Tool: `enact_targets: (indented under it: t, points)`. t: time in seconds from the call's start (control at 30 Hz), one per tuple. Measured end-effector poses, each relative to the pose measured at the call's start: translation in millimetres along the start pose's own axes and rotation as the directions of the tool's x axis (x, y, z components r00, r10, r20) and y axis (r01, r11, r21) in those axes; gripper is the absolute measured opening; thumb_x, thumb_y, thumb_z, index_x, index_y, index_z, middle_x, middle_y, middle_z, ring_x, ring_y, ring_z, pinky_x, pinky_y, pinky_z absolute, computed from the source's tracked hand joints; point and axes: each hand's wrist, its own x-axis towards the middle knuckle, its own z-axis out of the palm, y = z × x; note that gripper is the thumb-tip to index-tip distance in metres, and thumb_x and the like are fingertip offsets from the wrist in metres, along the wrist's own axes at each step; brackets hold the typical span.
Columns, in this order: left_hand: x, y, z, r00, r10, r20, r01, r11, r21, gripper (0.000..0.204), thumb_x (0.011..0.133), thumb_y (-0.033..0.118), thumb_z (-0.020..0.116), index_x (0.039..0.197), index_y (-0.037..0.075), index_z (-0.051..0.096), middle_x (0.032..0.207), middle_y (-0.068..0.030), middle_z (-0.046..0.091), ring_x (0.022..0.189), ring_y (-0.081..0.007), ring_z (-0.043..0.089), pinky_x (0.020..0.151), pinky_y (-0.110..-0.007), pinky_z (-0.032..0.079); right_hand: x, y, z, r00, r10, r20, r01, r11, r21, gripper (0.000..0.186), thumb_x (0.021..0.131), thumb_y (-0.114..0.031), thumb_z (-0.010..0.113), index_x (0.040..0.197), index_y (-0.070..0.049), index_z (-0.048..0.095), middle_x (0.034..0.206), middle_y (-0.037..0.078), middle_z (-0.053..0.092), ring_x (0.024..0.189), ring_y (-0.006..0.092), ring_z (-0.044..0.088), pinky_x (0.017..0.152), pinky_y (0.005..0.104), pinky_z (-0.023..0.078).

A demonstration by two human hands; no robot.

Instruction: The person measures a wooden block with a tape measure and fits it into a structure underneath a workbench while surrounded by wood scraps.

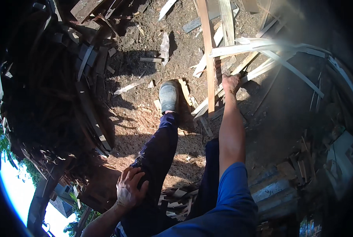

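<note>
My right hand (231,83) reaches far out over the ground, its fingers closed at a pale wood strip (257,72) in a loose pile of offcuts; the fingertips are partly hidden. Just left of that hand lies a long, straight brown wood strip (209,55), pointing away from me. A splintered pale strip (239,49) crosses the pile beyond the hand. Bent low, I rest my left hand (131,187) on my dark-trousered leg near the knee, fingers spread and holding nothing.
A grey clog (169,96) is on my foot, on ground strewn with sawdust. Dark heaped wood scraps (91,106) rise at the left. Scattered offcuts (152,59) lie ahead. More scraps and a corrugated sheet (271,191) are at the lower right.
</note>
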Motion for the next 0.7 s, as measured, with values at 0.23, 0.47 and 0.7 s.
enact_targets:
  t: [0.23,0.47,0.7]
  points:
    - [-8.8,-17.9,-2.9,0.999,0.022,-0.044,-0.024,0.998,-0.058,0.034,0.077,0.017,0.074,0.107,0.002,0.067,0.118,-0.0158,0.063,0.113,-0.0372,0.058,0.096,-0.047,0.050,-49.8,8.3,-81.3,0.790,-0.270,0.551,-0.248,0.681,0.689,0.027,0.089,-0.010,0.062,0.113,-0.004,0.072,0.117,0.008,0.073,0.096,0.0180,0.066,0.077,0.0343,0.047]
    - [-10.8,-23.8,13.1,0.997,0.073,-0.006,-0.074,0.992,-0.102,0.032,0.082,0.023,0.072,0.108,0.003,0.067,0.119,-0.0141,0.061,0.116,-0.0371,0.056,0.097,-0.049,0.048,-56.8,13.3,-136.0,0.783,-0.365,0.503,-0.335,0.435,0.836,0.048,0.072,-0.005,0.057,0.120,0.002,0.061,0.107,0.018,0.071,0.096,0.0282,0.069,0.085,0.0389,0.055]
    - [-14.7,-16.1,16.7,0.999,0.042,-0.008,-0.043,0.996,-0.081,0.030,0.083,0.022,0.071,0.105,0.003,0.068,0.118,-0.0137,0.062,0.113,-0.0364,0.056,0.094,-0.049,0.049,-35.2,-88.0,-192.9,0.848,-0.457,0.268,0.018,0.530,0.848,0.057,0.095,-0.022,0.063,0.140,0.006,0.041,0.132,0.022,0.061,0.123,0.0310,0.060,0.109,0.0422,0.043]
